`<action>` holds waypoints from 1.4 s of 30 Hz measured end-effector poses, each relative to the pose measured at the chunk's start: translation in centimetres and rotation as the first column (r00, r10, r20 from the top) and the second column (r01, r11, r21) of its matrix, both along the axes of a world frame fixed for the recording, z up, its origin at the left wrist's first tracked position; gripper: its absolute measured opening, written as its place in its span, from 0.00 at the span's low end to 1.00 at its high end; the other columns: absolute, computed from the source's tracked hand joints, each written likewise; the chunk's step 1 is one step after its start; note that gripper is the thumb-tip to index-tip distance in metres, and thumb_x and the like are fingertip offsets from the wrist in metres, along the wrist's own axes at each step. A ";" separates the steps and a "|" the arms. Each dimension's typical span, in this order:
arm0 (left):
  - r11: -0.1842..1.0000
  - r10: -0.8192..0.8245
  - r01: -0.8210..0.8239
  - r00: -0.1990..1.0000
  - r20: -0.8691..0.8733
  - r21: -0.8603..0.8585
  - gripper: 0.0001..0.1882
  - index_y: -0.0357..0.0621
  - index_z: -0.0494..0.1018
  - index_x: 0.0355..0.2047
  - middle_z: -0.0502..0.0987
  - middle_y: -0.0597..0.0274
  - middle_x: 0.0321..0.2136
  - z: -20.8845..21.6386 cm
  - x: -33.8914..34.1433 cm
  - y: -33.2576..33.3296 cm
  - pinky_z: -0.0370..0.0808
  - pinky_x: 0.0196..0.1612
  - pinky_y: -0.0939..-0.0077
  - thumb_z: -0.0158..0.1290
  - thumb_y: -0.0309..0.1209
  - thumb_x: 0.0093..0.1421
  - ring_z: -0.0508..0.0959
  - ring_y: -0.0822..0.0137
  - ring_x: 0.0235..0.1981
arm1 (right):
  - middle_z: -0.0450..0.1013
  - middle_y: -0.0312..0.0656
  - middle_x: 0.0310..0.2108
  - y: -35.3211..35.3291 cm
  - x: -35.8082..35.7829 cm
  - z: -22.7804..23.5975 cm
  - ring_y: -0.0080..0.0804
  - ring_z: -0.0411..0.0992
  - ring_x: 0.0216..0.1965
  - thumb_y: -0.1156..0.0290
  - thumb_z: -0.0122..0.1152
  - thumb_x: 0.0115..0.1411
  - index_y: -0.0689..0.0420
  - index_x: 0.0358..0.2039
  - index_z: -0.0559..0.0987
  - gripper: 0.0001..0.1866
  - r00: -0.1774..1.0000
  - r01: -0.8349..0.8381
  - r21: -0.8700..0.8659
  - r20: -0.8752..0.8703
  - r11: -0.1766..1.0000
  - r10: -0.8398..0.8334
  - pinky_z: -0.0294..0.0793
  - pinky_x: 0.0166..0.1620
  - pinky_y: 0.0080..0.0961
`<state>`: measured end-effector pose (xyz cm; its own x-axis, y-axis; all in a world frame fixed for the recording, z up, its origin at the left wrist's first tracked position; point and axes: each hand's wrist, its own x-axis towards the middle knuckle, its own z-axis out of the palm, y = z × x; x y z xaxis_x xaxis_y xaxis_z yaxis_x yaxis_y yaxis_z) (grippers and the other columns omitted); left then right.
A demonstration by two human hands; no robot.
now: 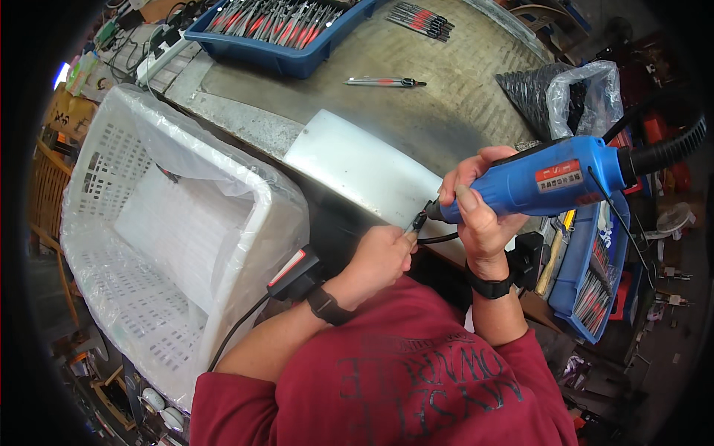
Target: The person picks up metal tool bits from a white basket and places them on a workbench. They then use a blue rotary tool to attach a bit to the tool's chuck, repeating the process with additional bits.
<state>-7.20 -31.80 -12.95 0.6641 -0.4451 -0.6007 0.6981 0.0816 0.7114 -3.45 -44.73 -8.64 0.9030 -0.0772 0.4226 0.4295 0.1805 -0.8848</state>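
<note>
My right hand (482, 215) is wrapped around a blue corded electric screwdriver (547, 175), held tilted with its dark nose pointing down and left. In my left hand (375, 256), a small dark part (418, 221) is pinched between thumb and fingers. The screwdriver's tip meets this part or sits right beside it; the fingers hide most of the part, so its kind is unclear. Both hands are over the near edge of a white block (364, 167). Farther off, a slim grey pen-shaped tool (384, 83) with a red middle lies alone on the worktable (454, 93).
At left stands a large white basket (260, 201) lined with clear plastic. A blue tray (297, 63) full of grey-and-red tools sits at the back, near a small stack (420, 21) of them. To the right are a plastic bag (528, 93) of dark pieces and another blue bin (569, 290).
</note>
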 end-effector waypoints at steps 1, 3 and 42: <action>1.000 -0.001 0.001 1.000 0.000 -0.002 0.14 0.40 0.65 0.23 0.62 0.70 0.12 0.0 0.0 0.0 0.49 0.10 0.86 0.41 0.35 0.62 0.54 0.82 0.08 | 0.67 0.37 0.25 0.0 0.0 -0.1 0.19 0.65 0.27 0.84 0.59 0.43 0.66 0.43 0.63 0.24 1.000 -0.002 -0.006 0.007 1.000 0.002 0.65 0.31 0.14; 1.000 -0.002 0.002 1.000 0.009 0.006 0.14 0.40 0.65 0.23 0.62 0.70 0.12 0.1 0.0 0.0 0.49 0.10 0.86 0.41 0.35 0.62 0.54 0.82 0.08 | 0.67 0.37 0.26 -0.1 0.0 -0.2 0.19 0.66 0.27 0.83 0.59 0.44 0.66 0.43 0.63 0.24 1.000 -0.004 -0.017 0.011 1.000 0.004 0.66 0.32 0.15; 0.972 0.063 -0.167 0.863 0.502 0.164 0.11 0.40 0.68 0.28 0.65 0.74 0.18 1.1 9.6 -0.8 0.61 0.21 0.86 0.46 0.35 0.59 0.63 0.80 0.18 | 0.66 0.42 0.24 -7.1 -0.4 0.4 0.33 0.67 0.21 0.75 0.54 0.46 0.60 0.46 0.61 0.24 0.933 0.276 0.400 0.107 0.874 -0.343 0.68 0.29 0.32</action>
<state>2.44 -32.60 -11.80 0.9340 -0.2554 -0.2497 0.2487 -0.0368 0.9679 -3.89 -51.86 -8.20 0.7238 -0.5224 0.4508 0.6549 0.3141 -0.6874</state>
